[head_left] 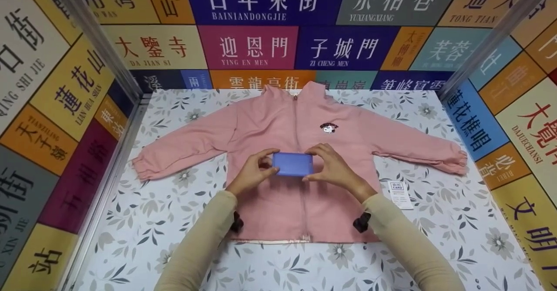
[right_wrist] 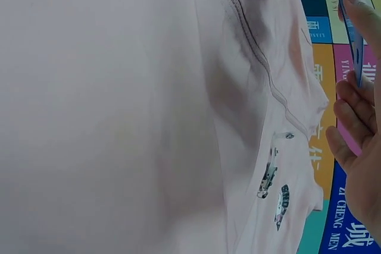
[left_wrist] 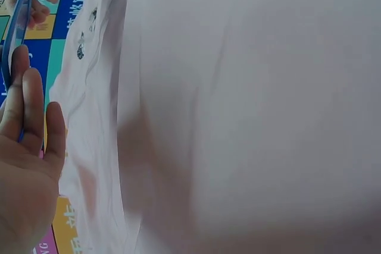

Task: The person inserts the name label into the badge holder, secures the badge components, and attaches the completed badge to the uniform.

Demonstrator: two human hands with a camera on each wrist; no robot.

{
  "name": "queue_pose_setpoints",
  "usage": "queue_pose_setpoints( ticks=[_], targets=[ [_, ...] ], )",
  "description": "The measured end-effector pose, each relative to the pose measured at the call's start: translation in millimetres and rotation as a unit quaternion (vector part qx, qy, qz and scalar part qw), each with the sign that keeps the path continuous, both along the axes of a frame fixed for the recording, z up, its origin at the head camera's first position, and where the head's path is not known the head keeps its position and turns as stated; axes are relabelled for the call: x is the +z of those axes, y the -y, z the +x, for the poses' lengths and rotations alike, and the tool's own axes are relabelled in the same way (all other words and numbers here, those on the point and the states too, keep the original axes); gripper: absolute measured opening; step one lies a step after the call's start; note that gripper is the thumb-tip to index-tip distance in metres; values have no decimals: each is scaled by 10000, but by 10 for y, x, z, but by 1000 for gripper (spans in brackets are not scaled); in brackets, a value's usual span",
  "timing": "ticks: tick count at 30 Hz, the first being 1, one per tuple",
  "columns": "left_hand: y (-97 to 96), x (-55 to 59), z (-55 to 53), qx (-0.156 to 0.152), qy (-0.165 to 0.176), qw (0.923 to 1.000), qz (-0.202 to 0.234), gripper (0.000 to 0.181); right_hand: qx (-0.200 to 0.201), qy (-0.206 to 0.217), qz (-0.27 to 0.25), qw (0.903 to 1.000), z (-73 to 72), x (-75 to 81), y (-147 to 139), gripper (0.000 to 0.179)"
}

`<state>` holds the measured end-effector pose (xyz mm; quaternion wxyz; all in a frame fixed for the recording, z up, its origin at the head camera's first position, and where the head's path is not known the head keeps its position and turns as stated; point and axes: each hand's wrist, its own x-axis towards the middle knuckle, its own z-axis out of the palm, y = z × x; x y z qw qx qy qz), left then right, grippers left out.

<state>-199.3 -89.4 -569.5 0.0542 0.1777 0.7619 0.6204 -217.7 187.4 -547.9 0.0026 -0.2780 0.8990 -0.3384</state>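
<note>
Both hands hold a thin blue phone (head_left: 293,164) sideways above the middle of a pink zip-up jacket (head_left: 265,204). At its left end, my left hand (head_left: 256,171) pinches it between thumb and fingers. My right hand (head_left: 334,169) grips the opposite end the same way. In the left wrist view the phone (left_wrist: 22,22) shows edge-on beside the left fingers. The right wrist view also catches its narrow blue edge (right_wrist: 352,34) at the right fingers. Below the hands, the jacket lies face up with both sleeves spread and its front zipped. A small dark-and-white emblem (head_left: 329,128) marks its chest.
A white printed card (head_left: 398,195) lies right of the jacket on the floral-patterned table (head_left: 435,239). Colourful panels with Chinese lettering (head_left: 248,47) wall the back and both sides. Metal posts (head_left: 106,43) stand at the back corners.
</note>
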Motion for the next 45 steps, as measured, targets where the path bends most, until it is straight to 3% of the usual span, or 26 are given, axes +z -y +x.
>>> queue_pose_setpoints(
  ticks=[6,11,20,23,27,29,34,45],
  targets=[
    [6,157,55,-278,235,9991,199,55,46,-487,321,9983,0,-9,-7,77],
    [-1,265,107,-231,683,9970,276,54,156,-626,398,9971,6,5,-4,77],
    [-34,249,98,-242,1030,9931,515,53,188,-687,404,9966,22,4,-21,75],
    [-42,146,57,-213,1115,9914,644,53,162,-739,421,9962,19,-7,-34,75],
    [-39,-22,3,-43,1068,9924,608,54,168,-793,378,9960,14,-9,-50,75],
    [-42,-45,1,53,1031,9931,556,54,180,-790,364,9960,11,-6,-60,74],
    [-51,-43,15,202,1052,9930,502,55,160,-784,337,9962,9,-9,-83,74],
    [10,-33,6,66,429,9991,21,73,87,-708,154,9973,-3,0,-104,77]
  ],
)
